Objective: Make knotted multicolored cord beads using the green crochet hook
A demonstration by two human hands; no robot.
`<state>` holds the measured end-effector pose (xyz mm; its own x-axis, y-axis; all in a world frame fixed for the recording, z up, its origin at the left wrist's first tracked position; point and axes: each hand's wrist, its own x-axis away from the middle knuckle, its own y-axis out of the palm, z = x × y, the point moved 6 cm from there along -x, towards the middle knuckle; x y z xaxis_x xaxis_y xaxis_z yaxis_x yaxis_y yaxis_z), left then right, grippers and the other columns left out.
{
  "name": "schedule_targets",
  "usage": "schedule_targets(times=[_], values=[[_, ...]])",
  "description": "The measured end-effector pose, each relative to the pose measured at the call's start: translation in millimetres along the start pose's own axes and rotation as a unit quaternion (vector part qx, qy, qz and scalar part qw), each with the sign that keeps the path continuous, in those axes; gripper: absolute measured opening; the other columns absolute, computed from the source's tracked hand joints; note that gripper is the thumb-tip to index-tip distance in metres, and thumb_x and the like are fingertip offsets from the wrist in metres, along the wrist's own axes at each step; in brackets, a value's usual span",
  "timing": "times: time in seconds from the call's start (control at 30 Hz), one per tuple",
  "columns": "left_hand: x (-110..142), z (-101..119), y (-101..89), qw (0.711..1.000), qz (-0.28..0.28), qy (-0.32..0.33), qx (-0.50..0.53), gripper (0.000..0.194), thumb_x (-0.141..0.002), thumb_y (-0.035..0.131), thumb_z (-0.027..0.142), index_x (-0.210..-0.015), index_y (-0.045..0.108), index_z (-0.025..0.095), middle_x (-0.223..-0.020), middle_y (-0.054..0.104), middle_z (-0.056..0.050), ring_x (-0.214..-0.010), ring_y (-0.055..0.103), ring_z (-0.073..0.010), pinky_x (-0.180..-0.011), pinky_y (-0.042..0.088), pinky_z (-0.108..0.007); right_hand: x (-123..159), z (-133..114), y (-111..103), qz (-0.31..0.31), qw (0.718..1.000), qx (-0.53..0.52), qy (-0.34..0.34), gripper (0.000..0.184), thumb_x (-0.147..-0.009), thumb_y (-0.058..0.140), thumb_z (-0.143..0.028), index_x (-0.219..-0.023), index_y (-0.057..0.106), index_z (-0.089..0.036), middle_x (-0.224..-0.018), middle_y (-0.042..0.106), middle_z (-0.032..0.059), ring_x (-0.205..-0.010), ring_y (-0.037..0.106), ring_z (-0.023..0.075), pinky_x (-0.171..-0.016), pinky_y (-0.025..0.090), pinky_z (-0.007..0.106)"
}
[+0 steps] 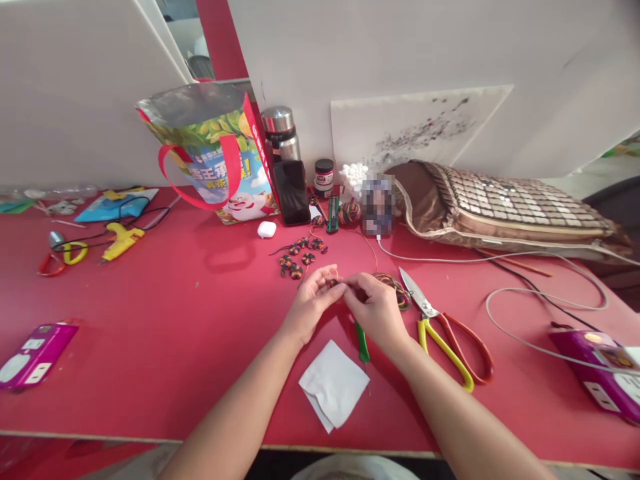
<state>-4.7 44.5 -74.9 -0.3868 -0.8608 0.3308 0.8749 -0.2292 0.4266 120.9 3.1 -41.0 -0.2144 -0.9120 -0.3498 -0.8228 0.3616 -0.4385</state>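
The left hand (315,297) and right hand (376,308) are held together above the red table (210,373), with thumbs and fingers pinched on a small corded piece (335,283), presumably so that it is steadied from both sides; its finer detail is largely hidden by the fingertips; a skein of cord (403,298) is laid just beside the right hand, perhaps for easy feeding; the scissors (429,311) are left with handles turned toward the person, seemingly for a quick pick-up; a green-handled tool (362,343) is set below the right hand, near a folded white napkin (334,390); flower-like knotted pieces (296,271) are gathered beyond the hands, likely to be kept out of the way; a dark phone (291,193) is stood upright in front of a flask (281,130), by which it is probably propped.
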Motion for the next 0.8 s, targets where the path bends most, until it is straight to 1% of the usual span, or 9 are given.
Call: schedule_targets(times=[0.13, 0.27, 0.37, 0.47, 0.53, 0.7, 0.8], values=[[-0.4, 2.2, 0.9, 1.0, 0.011, 0.016, -0.002, 0.048, -0.061, 0.095, 0.029, -0.098, 0.066, 0.017, -0.094, 0.067, -0.001, -0.089, 0.063, -0.013, -0.086, 0.047, -0.026, -1.4, 4.5, -3.8, 0.007, 1.0, 0.005, 0.003, 0.015, -0.09, 0.059, -0.022, -0.083, 0.071, -0.021, -0.068, 0.068, 0.0018, -0.061, 0.061, 0.0169, -0.06, 0.045, 0.027], [0.0, 3.5, 1.3, 1.0, 0.006, 0.022, -0.019, 0.042, -0.063, 0.092, 0.031, -0.089, 0.061, 0.017, -0.083, 0.063, 0.002, -0.076, 0.06, -0.011, -0.074, 0.048, -0.025, -1.2, 5.6, -3.9, -0.003, 1.0, 0.01, -0.002, 0.015, -0.092, 0.06, -0.021, -0.084, 0.073, -0.02, -0.072, 0.069, 0.0034, -0.066, 0.063, 0.0182, -0.062, 0.046, 0.028], [1.0, 5.6, 2.1, 0.998, 0.001, 0.035, -0.045, 0.038, -0.067, 0.088, 0.034, -0.088, 0.061, 0.017, -0.082, 0.062, 0.002, -0.072, 0.059, -0.0108, -0.066, 0.047, -0.024, -0.3, 5.4, -2.3, -0.015, 1.0, 0.009, -0.009, 0.015, -0.092, 0.06, -0.018, -0.086, 0.074, -0.02, -0.074, 0.068, 0.0037, -0.069, 0.064, 0.0186, -0.064, 0.047, 0.028], [1.6, 7.2, 2.3, 0.996, 0.004, 0.051, -0.067, 0.035, -0.07, 0.086, 0.037, -0.087, 0.062, 0.017, -0.081, 0.061, 0.001, -0.072, 0.059, -0.0114, -0.063, 0.047, -0.023, 0.4, 4.8, -1.8, -0.021, 1.0, 0.009, -0.01, 0.016, -0.092, 0.059, -0.017, -0.087, 0.074, -0.02, -0.074, 0.067, 0.003, -0.068, 0.063, 0.018, -0.064, 0.047, 0.028], [1.3, 6.6, 2.3, 0.996, 0.003, 0.051, -0.07, 0.035, -0.071, 0.085, 0.039, -0.086, 0.062, 0.017, -0.078, 0.061, 0.001, -0.071, 0.059, -0.0117, -0.062, 0.048, -0.024, 0.6, 4.0, -2.1, -0.023, 1.0, 0.01, -0.01, 0.016, -0.092, 0.059, -0.017, -0.086, 0.073, -0.02, -0.073, 0.066, 0.0026, -0.067, 0.062, 0.0177, -0.064, 0.047, 0.027], [-0.3, 5.4, -0.3, 0.999, 0.01, 0.041, -0.033, 0.037, -0.066, 0.088, 0.035, -0.088, 0.064, 0.016, -0.084, 0.063, 0.001, -0.07, 0.059, -0.0105, -0.064, 0.049, -0.024, 0.6, 1.5, -3.4, -0.026, 1.0, 0.006, -0.015, 0.016, -0.093, 0.059, -0.018, -0.086, 0.073, -0.02, -0.074, 0.066, 0.0024, -0.068, 0.062, 0.0174, -0.064, 0.046, 0.027], [-0.9, 5.9, 0.4, 0.999, 0.0, 0.034, -0.004, 0.036, -0.066, 0.089, 0.032, -0.087, 0.064, 0.017, -0.083, 0.062, 0.002, -0.069, 0.06, -0.0098, -0.064, 0.049, -0.023, 0.9, 1.2, -3.9, -0.027, 1.0, 0.008, -0.012, 0.016, -0.092, 0.059, -0.017, -0.085, 0.073, -0.021, -0.073, 0.065, 0.0021, -0.067, 0.06, 0.0172, -0.064, 0.046, 0.027]])
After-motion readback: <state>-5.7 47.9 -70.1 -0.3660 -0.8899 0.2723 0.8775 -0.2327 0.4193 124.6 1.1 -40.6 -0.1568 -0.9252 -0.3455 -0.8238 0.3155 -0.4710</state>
